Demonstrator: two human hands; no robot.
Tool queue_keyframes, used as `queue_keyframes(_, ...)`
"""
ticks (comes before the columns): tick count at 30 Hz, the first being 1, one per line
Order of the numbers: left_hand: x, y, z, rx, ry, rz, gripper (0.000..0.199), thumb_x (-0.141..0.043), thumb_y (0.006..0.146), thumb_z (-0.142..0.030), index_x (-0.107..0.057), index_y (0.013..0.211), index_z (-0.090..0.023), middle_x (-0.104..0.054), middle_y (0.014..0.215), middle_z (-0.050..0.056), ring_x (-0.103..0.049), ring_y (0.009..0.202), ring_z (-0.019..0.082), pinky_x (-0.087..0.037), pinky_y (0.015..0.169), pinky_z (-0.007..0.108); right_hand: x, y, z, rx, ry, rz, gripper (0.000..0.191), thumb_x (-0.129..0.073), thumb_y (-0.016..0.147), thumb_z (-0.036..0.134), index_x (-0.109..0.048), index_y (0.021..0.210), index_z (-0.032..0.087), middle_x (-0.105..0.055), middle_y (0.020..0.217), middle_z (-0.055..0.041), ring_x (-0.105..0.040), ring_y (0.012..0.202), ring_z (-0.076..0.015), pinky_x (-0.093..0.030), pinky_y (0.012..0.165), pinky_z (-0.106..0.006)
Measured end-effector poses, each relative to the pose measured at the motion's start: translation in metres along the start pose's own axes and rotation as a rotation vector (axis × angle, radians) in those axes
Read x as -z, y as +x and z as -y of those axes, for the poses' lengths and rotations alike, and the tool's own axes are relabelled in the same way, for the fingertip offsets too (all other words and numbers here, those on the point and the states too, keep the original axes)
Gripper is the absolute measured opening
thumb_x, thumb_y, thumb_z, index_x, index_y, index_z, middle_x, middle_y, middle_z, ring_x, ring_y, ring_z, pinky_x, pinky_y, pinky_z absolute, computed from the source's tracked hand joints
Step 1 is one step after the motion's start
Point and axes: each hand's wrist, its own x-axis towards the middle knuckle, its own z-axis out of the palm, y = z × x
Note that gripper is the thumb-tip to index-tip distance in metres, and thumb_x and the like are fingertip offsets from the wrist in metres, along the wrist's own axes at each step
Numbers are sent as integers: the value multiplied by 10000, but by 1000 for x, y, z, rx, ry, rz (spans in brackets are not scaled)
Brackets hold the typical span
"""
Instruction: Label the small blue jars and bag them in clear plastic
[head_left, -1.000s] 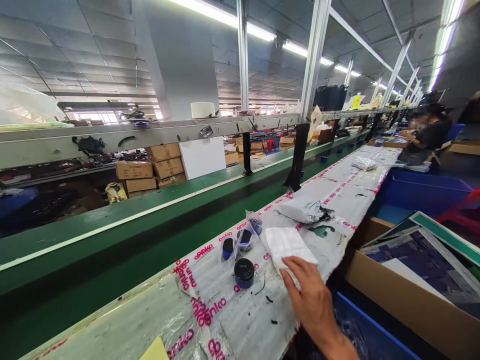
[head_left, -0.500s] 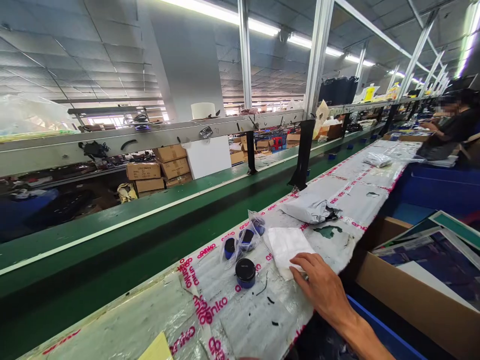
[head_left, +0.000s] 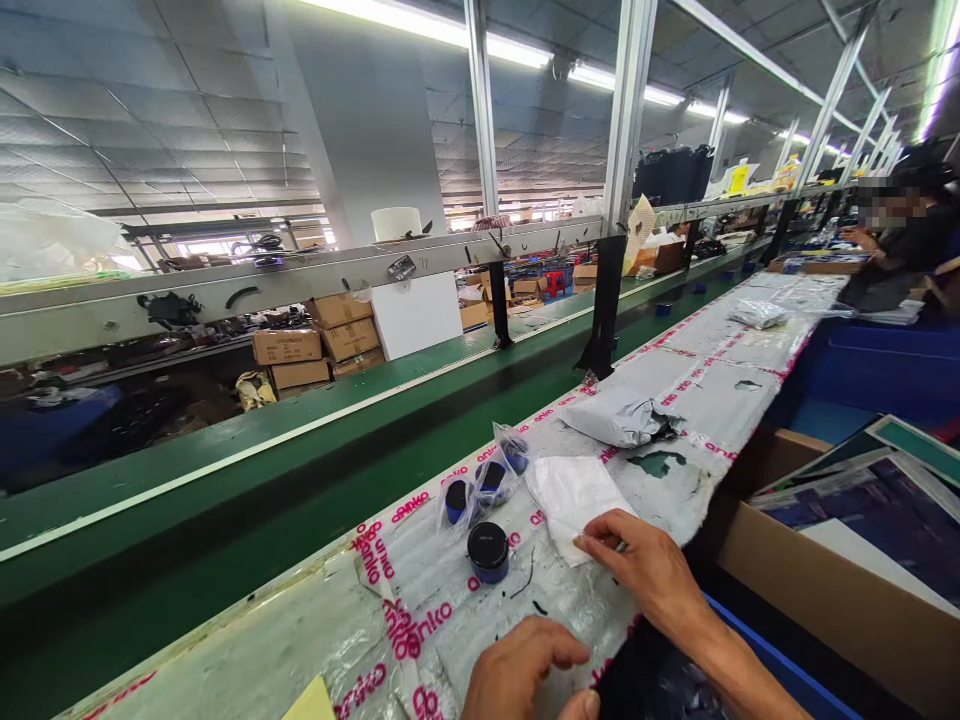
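Observation:
My right hand (head_left: pixel 643 562) pinches the near corner of a thin white plastic bag (head_left: pixel 574 495) lying flat on the covered bench; whether it is one bag or a stack I cannot tell. At the bottom edge, my left hand (head_left: pixel 525 668) has thumb and fingers apart, with nothing between them. Ahead of it stands a round blue jar with a black lid (head_left: pixel 487 550), upright on the bench. Beyond that jar, several similar blue and black jars (head_left: pixel 491 480) lie in clear plastic bags.
A green conveyor (head_left: pixel 360 450) runs along the bench's far side. A white and black package (head_left: pixel 619 420) lies farther up the bench. At right is an open cardboard box (head_left: pixel 825 560) with flat printed pieces. A person (head_left: pixel 907 235) sits at the far right.
My left hand has come into view from the bottom edge. My right fingers have closed from resting on the white bag to pinching its corner.

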Motion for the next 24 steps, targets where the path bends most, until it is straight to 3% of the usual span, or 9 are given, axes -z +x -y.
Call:
queue_keyframes(4, -7, 23, -9, 178, -51, -85, 237, -718, 752, -215, -730, 988, -220, -711, 968, 69, -631, 905, 248, -461, 770, 301, 11, -5, 16, -15, 122, 34, 339, -592, 875, 551, -743, 817, 253, -734, 844, -35, -646, 746, -214, -470, 656, -299)
queue_keyframes(7, -18, 45, -20, 299, -138, -178, 313, -748, 705, -179, -710, 1015, -193, -701, 1026, 81, -621, 962, 261, -465, 787, 312, 12, -6, 28, -70, 241, 48, 346, -630, 843, 558, -739, 827, 230, -728, 817, -33, -638, 739, -209, -478, 676, -295)
queue_keyframes(12, -27, 70, -26, 278, -404, -284, 319, -816, 668, -286, -661, 917, -159, -703, 960, 87, -634, 886, 232, -471, 733, 294, 8, -4, 40, -194, 601, 41, 342, -773, 703, 516, -701, 745, 184, -675, 711, -12, -604, 661, -178, -481, 616, -272)
queue_keyframes(18, -14, 62, -24, 250, -578, -279, 416, -908, 589, -407, -613, 739, -154, -678, 703, 37, -613, 666, 168, -458, 664, 270, -2, -12, 50, -232, 879, 223, 335, -807, 714, 479, -654, 728, 180, -616, 647, 18, -538, 623, -132, -427, 603, -248)
queue_keyframes(21, -2, 56, -27, 229, -603, -239, 383, -868, 656, -425, -605, 719, -154, -696, 703, 55, -650, 698, 188, -471, 693, 281, -6, -13, 57, -196, 874, 251, 354, -806, 713, 488, -629, 711, 182, -572, 594, 33, -490, 581, -121, -398, 575, -249)
queue_keyframes(24, 15, 50, -27, 229, -485, -239, 297, -811, 714, -374, -615, 726, -151, -682, 700, 40, -630, 686, 167, -445, 655, 251, -6, -10, 60, -144, 799, 302, 366, -785, 725, 508, -605, 714, 189, -588, 598, 26, -505, 574, -130, -407, 566, -257)
